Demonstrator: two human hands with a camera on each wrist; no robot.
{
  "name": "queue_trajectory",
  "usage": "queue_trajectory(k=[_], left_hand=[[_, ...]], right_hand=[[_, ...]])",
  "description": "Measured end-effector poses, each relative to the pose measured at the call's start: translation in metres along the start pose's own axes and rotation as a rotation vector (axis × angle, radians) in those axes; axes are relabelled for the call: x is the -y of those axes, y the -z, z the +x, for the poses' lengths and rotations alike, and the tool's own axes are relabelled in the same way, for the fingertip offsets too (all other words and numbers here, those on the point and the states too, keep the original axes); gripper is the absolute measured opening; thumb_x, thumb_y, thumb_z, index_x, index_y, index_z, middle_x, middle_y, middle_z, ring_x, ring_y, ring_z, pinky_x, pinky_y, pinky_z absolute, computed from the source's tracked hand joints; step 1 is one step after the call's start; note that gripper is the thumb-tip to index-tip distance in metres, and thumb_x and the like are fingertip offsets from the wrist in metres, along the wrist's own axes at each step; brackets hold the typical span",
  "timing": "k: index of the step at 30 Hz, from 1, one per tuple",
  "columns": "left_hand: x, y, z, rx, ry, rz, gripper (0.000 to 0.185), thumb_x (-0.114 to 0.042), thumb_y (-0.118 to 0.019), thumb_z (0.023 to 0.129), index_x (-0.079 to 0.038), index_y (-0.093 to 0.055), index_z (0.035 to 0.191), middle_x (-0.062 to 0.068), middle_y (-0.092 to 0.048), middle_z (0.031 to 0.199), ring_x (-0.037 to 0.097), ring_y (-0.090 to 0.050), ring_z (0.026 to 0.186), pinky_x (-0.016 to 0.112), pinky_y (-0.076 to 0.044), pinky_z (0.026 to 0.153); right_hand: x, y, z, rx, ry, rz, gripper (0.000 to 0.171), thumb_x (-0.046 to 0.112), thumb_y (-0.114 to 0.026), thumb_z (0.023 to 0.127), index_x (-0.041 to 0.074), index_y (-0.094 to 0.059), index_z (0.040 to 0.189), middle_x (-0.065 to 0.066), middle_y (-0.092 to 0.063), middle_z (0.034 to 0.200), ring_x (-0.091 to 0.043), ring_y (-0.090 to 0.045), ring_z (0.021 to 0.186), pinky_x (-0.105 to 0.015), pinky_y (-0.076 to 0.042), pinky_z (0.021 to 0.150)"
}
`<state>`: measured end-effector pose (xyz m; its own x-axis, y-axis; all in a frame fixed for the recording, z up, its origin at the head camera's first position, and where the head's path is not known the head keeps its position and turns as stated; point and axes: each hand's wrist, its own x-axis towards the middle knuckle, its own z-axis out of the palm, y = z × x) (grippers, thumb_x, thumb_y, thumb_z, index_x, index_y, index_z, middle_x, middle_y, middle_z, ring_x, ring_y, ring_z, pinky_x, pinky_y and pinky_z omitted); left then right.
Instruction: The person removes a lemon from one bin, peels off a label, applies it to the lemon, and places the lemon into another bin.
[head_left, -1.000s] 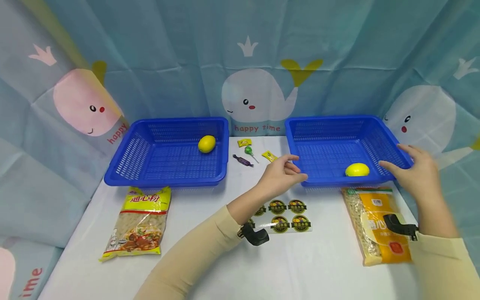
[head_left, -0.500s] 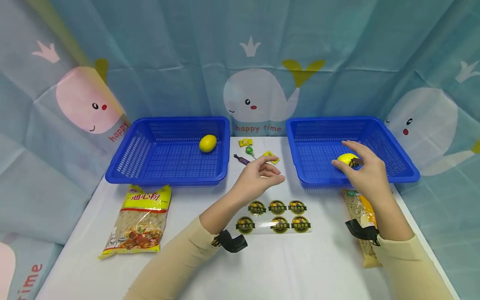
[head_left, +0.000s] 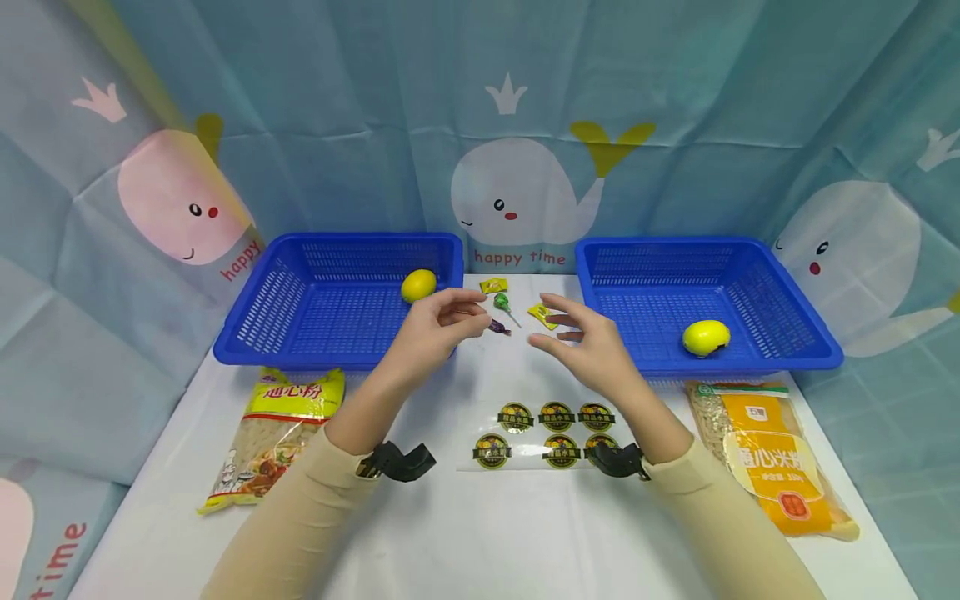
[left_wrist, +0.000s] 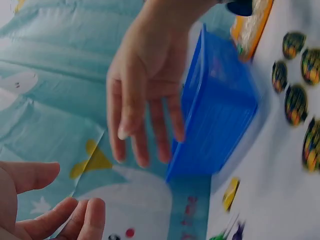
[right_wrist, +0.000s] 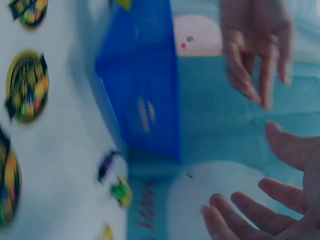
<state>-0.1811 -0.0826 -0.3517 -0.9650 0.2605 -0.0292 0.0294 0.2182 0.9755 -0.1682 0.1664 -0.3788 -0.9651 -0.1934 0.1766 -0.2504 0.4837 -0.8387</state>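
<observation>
Both hands hover over the strip of table between two blue baskets, and neither holds anything. My left hand (head_left: 467,313) has loosely curled fingers just left of a purple wrapped candy (head_left: 499,327) and a green lollipop (head_left: 501,302). My right hand (head_left: 557,327) is spread, its fingertips beside a yellow candy (head_left: 540,312). One lemon (head_left: 417,285) lies in the left basket (head_left: 330,359), another lemon (head_left: 705,337) in the right basket (head_left: 750,364). The left wrist view shows the left hand's relaxed fingers (left_wrist: 75,217) and the right hand (left_wrist: 145,100) opposite.
A sheet of round stickers (head_left: 551,429) lies under the forearms. A pasta bag (head_left: 277,437) sits front left and an orange-labelled bag (head_left: 772,454) front right. Another yellow candy (head_left: 492,286) lies at the back, and a whale-print curtain surrounds the table.
My right hand left the lemon in the right basket and swung left to the candies. My left hand also shifted left and slightly back.
</observation>
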Motion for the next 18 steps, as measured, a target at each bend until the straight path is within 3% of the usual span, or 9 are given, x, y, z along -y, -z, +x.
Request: queue_trajectory(k=[3, 7, 13, 18], left_hand=[[-0.005, 0.015, 0.009, -0.037, 0.021, 0.022, 0.037, -0.027, -0.071, 0.096, -0.014, -0.064, 0.130, 0.008, -0.066, 0.118, 0.026, -0.066, 0.107, 0.045, -0.053, 0.101], [-0.010, 0.037, 0.028, -0.097, 0.089, 0.134, 0.042, -0.034, -0.070, 0.096, -0.016, -0.063, 0.133, 0.006, -0.063, 0.128, 0.026, -0.060, 0.118, 0.047, -0.049, 0.106], [-0.006, 0.074, 0.065, -0.141, 0.240, 0.186, 0.056, -0.042, -0.068, 0.096, -0.014, -0.054, 0.143, 0.008, -0.049, 0.150, 0.029, -0.048, 0.134, 0.053, -0.037, 0.116], [0.008, 0.097, 0.088, -0.112, 0.283, 0.200, 0.066, -0.048, -0.069, 0.094, -0.017, -0.049, 0.148, 0.009, -0.036, 0.161, 0.033, -0.037, 0.144, 0.060, -0.028, 0.119]], right_hand=[[-0.003, -0.025, 0.016, 0.045, -0.028, 0.108, 0.067, 0.038, -0.079, 0.088, 0.021, -0.052, 0.147, -0.006, -0.059, 0.143, -0.027, -0.063, 0.125, -0.043, -0.055, 0.099], [-0.008, -0.059, 0.032, 0.093, -0.043, 0.212, 0.071, 0.036, -0.079, 0.088, 0.023, -0.048, 0.150, -0.009, -0.058, 0.143, -0.031, -0.062, 0.126, -0.045, -0.054, 0.101], [-0.008, -0.098, 0.040, 0.171, -0.054, 0.219, 0.073, 0.041, -0.077, 0.089, 0.032, -0.043, 0.153, -0.010, -0.051, 0.151, -0.036, -0.057, 0.131, -0.048, -0.051, 0.104], [-0.007, -0.114, 0.040, 0.210, -0.077, 0.203, 0.072, 0.045, -0.077, 0.089, 0.034, -0.044, 0.152, 0.000, -0.046, 0.156, -0.032, -0.057, 0.131, -0.045, -0.056, 0.097]])
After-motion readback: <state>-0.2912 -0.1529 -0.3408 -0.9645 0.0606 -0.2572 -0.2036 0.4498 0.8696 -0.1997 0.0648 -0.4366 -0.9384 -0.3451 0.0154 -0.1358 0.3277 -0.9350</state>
